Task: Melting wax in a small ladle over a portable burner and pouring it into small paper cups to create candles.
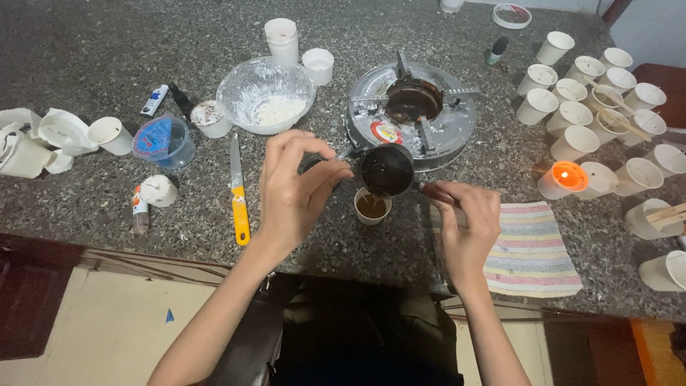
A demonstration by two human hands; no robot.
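dark small pot (386, 170) at frame centre, tipped by the right hand (466, 227) closed on its handle so brown liquid runs into the white cup (372, 206) just below, left hand (294, 187) with fingers pinched steadying something thin at the rim.

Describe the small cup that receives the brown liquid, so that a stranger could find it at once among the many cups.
Start at the round metal stove in the middle of the dark stone counter. Just in front of it, between the left hand and the right hand, stands a small white cup under the tilted dark pot. Only this cup holds brown liquid.
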